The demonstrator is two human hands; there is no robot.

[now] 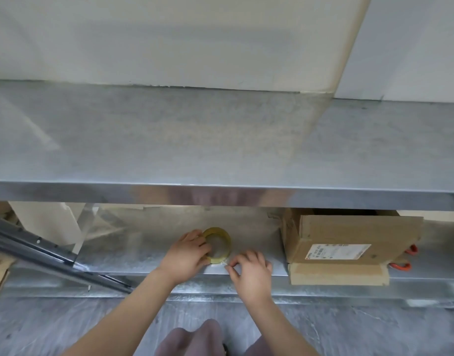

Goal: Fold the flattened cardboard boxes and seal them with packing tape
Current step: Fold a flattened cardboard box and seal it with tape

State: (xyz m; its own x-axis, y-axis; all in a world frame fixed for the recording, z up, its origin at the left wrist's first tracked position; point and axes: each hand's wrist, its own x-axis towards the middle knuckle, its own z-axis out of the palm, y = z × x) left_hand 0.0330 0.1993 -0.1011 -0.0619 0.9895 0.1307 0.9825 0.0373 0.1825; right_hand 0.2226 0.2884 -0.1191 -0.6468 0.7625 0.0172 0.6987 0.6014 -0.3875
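Fingers (195,238) of the left hand (186,255) curl round the yellow tape roll (227,241) by the front edge of the lower shelf (143,253). Right hand (251,272) fingers pinch its loose end (223,263). A cardboard box (349,235) sits further right.

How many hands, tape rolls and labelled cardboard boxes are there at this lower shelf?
Hands: 2, the left hand and the right hand
Tape roll: 1
Labelled cardboard box: 1
Total: 4
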